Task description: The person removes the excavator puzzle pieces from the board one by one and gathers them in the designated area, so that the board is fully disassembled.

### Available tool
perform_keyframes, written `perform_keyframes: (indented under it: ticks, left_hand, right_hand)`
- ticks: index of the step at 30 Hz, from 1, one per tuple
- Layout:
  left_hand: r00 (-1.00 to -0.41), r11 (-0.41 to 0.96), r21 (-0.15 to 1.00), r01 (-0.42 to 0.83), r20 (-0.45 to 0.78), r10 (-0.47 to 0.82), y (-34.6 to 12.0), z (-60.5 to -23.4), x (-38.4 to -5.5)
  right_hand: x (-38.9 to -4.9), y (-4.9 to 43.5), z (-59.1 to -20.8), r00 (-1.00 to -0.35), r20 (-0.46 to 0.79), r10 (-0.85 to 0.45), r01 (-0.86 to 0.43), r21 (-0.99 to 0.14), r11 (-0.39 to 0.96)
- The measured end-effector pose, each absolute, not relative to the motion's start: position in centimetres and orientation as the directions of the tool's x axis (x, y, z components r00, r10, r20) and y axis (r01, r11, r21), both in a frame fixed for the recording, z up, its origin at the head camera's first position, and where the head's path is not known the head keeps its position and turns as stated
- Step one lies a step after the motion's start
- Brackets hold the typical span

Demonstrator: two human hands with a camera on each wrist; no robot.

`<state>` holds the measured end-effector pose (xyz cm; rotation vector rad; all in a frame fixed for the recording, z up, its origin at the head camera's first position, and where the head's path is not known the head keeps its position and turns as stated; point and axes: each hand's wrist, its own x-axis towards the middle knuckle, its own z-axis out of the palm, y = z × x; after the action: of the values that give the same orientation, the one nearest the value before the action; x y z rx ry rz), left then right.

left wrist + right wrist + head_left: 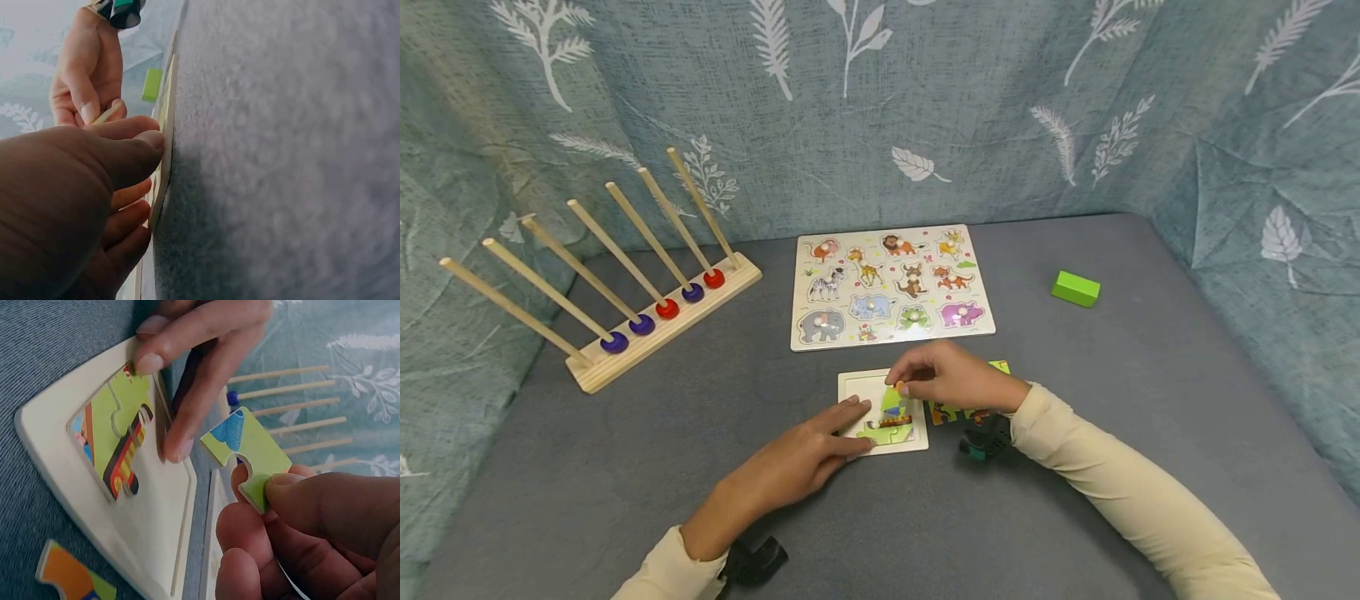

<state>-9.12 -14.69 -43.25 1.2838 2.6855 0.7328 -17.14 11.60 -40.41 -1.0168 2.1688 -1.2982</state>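
My right hand (955, 377) pinches a green jigsaw piece with a blue patch (259, 447) between thumb and fingers, held above the small wooden puzzle tray (47, 440). The tray's near part holds joined pieces (103, 422) in green, red and yellow; its far part is bare wood. My left hand (805, 454) rests on the tray's left side, fingers fairly straight and spread, with the thumb near the lower edge. Loose jigsaw pieces (943, 413) lie right of the tray, partly hidden under the right hand and wrist. In the left wrist view, the tray appears edge-on.
Behind the tray lies an animal peg puzzle board (887, 325). A wooden rack (670, 321) with upright pegs and red and blue beads stands at the left. A green block (1076, 289) sits at the right. A patterned curtain (970, 108) hangs behind the grey tabletop (1150, 392).
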Motion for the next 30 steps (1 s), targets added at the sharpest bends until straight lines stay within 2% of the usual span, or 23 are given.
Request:
perform_keyframes:
  ticks: [5, 8, 20, 30]
  left_hand:
    - [-0.65, 0.513, 0.493, 0.703, 0.152, 0.745, -14.9, -43.3, -9.7]
    - [-0.654, 0.519, 0.51, 0.686, 0.122, 0.746, -15.0, -43.2, -9.9]
    - [-0.687, 0.575, 0.487, 0.657, 0.072, 0.723, -15.0, -42.9, -10.1]
    - [-0.674, 0.571, 0.474, 0.67, 0.067, 0.735, -14.9, -42.8, -10.3]
  right_hand:
    - [-17.1, 12.4, -40.3, -0.655, 0.002, -0.755, -0.369, -0.874, 0.317]
    - [-17.1, 13.1, -40.3, -0.654, -0.004, -0.757, -0.366, -0.874, 0.321]
    - [-16.5, 15.7, -40.3, -0.641, -0.003, -0.768, -0.374, -0.872, 0.316]
    - [-16.0, 16.9, -40.3, -0.571, -0.1, -0.815, -0.362, -0.86, 0.359]
